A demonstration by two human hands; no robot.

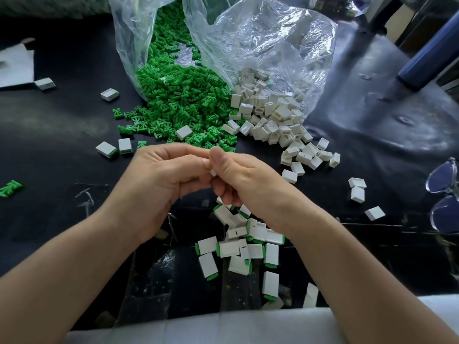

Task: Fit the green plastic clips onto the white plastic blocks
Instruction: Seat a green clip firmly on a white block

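Your black bench (62,120) carries clear bags (260,40) at the far side. Your left hand (161,175) and right hand (243,180) meet at the fingertips, both grips clenched on one white block (213,173); only its corner shows, so its long axis I cannot tell. The green clips (178,100) lie beyond the grip, a little left, nearer your left hand; the loose blocks (273,120) lie beyond it to the right. The finished pieces (229,249) lie just on your side of the grip.
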